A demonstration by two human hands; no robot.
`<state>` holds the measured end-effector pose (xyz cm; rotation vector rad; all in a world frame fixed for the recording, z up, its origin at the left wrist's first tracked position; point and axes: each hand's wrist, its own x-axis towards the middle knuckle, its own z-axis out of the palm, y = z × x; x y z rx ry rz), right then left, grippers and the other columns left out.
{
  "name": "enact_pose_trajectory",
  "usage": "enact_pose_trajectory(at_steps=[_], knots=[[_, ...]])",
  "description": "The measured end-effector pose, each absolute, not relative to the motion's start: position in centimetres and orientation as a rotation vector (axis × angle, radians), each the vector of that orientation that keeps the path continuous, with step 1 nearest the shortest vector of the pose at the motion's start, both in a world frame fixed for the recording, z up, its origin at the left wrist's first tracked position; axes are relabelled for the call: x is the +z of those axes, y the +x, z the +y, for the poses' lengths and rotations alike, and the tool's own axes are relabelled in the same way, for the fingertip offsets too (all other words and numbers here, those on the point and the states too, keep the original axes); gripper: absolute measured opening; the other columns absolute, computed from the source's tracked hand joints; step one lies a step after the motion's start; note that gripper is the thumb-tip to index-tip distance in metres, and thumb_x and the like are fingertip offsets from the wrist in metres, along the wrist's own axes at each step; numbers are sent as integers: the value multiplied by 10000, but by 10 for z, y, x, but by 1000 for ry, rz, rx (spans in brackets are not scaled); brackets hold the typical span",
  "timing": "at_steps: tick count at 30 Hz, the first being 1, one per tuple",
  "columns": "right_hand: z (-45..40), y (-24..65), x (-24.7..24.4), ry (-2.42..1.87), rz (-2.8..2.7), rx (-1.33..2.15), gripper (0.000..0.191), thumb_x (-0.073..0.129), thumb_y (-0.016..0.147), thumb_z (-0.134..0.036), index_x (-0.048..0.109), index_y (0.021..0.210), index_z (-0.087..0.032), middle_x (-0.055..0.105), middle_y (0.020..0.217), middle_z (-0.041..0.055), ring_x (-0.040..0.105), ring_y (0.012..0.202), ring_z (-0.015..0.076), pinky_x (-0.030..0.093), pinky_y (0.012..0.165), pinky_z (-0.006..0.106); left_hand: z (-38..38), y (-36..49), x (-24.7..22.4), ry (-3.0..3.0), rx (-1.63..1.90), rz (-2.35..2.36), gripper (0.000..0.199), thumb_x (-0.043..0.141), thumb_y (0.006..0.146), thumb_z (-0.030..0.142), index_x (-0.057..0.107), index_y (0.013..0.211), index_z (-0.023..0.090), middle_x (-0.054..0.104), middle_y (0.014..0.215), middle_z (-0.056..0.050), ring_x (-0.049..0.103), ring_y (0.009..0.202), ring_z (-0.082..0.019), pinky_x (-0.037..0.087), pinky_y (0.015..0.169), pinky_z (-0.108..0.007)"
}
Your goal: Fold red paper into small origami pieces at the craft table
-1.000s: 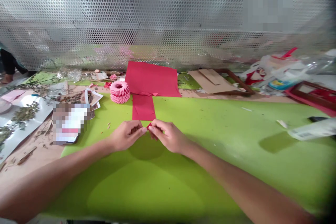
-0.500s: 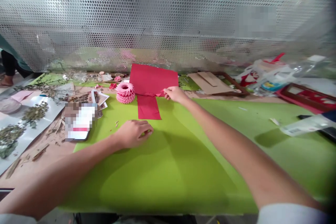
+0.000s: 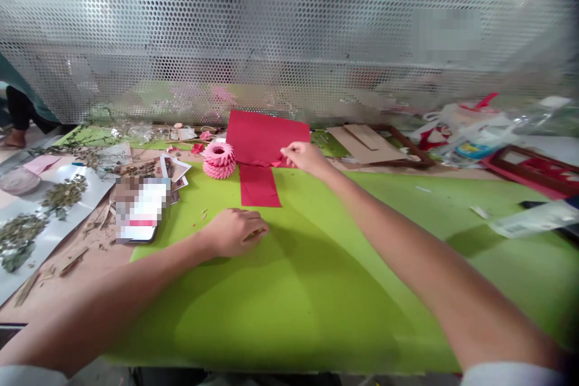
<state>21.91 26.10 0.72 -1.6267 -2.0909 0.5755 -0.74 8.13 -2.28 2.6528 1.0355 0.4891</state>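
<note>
The left hand (image 3: 237, 232), loosely curled, is near the frame's centre; the right hand (image 3: 283, 155), fingertips drawn together, is over the red sheet (image 3: 266, 132) at upper centre. Whether either holds anything is unclear. A pink paper ring (image 3: 219, 163) sits left of the sheet.

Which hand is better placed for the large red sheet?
The right hand, probably: it's at the near right corner of the large red sheet; the left hand is farther off, over the green surface.

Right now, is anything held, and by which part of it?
The left hand shows nothing held. The right hand is beside a small red paper; whether it is gripped cannot be told.
</note>
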Motion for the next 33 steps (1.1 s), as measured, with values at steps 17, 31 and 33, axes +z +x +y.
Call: enact_pose_trajectory(at_steps=[17,31,33], knots=[[222,198,-35,-973,-2625,379,793,695,751,-650,545,1395,-213,582,1382,130,492,1302,330,339,1126,493,82,-8,-23,2633,513,1013,171,501,907,174,672,921,183,697,876,-40,635,745,-163,436,648,-250],[150,201,-3,-956,-2068,1423,453,717,773,-542,668,1014,-162,691,901,47,633,768,184,486,684,292,89,-16,-20,1985,1299,1351,491,632,861,290,407,1289,205,547,1267,-118,611,938,-176,487,805,-322],[135,199,-6,-1008,-2120,1462,441,735,762,-531,678,987,-156,692,887,44,627,751,180,477,676,288,89,-15,-22,1917,1218,1253,500,612,853,241,404,1307,213,601,1161,-86,618,896,-162,488,791,-307]])
